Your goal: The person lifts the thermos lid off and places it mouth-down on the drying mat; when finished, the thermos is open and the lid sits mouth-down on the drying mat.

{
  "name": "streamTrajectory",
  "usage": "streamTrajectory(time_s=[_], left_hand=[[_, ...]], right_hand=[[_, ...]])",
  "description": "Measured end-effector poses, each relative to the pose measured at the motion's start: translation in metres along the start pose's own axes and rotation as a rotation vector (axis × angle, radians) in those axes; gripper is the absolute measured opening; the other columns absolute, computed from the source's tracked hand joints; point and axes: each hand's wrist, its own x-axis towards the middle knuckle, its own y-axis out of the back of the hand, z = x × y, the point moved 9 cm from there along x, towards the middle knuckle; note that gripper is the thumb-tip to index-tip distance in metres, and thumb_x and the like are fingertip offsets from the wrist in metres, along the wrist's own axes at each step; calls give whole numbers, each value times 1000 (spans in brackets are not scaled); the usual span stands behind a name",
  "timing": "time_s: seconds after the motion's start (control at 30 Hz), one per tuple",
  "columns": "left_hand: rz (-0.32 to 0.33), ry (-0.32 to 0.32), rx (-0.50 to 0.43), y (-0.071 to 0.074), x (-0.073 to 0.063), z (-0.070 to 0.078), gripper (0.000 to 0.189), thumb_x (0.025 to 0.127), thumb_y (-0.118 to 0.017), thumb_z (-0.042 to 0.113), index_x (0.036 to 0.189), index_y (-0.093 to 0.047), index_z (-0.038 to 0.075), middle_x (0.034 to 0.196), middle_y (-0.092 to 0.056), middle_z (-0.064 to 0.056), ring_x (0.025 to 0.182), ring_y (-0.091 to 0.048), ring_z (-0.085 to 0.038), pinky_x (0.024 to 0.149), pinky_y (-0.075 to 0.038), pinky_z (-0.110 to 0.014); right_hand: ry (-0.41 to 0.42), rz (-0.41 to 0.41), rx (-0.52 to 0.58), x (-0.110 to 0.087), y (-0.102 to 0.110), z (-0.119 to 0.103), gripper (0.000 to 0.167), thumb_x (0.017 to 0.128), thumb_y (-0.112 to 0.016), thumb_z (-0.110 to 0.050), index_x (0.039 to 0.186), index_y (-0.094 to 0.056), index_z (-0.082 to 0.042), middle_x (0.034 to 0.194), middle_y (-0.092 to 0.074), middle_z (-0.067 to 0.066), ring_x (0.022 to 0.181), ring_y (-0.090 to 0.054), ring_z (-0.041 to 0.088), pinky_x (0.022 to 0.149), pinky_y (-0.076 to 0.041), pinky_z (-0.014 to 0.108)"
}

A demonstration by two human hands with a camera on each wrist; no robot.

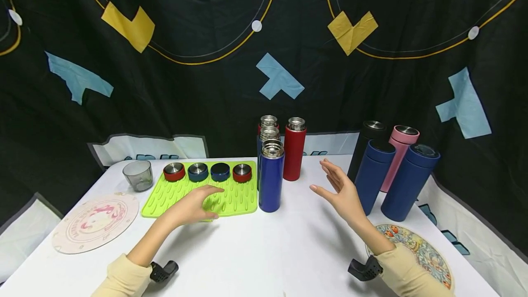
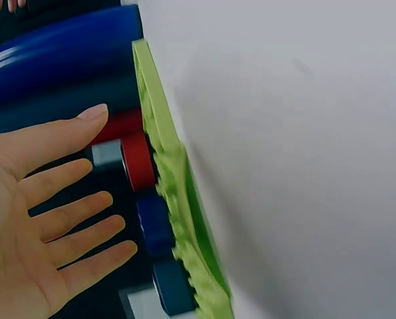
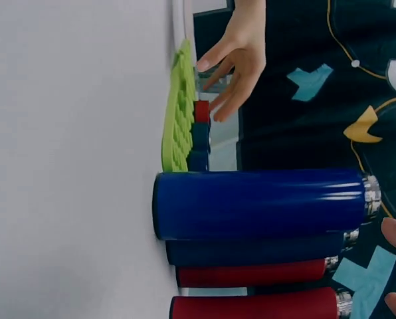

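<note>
Below the middle, left hand point(image 1: 194, 205) and right hand point(image 1: 340, 191), empty and loose, seem to reach; next, maybe grip the blue bottle point(image 1: 271, 180).

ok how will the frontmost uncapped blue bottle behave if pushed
That blue bottle is tall and narrow, so a high push would probably tip it. Its round body could then roll, and its glossy side may be slippery.
</note>
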Motion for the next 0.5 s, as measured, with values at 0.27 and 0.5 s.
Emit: streamTrajectory(time_s=[0.27,0.5], left_hand=[[-10,38,3,12,-27,-25,66,69,-86,17,125,-59,-4,124,-60,-22,117,-52,-43,98,-42,-55],[-46,83,-13,12,-43,-43,68,68,-86,21,125,-58,-6,124,-58,-25,117,-50,-48,99,-39,-59]], right_hand=[[154,40,-132,-22,25,-5,68,80,-79,-9,140,-47,-10,151,-37,9,137,-35,28,105,-30,14],[223,129,-287,-39,51,-22,74,75,-82,-4,140,-48,-12,153,-33,6,136,-37,30,102,-30,10]])
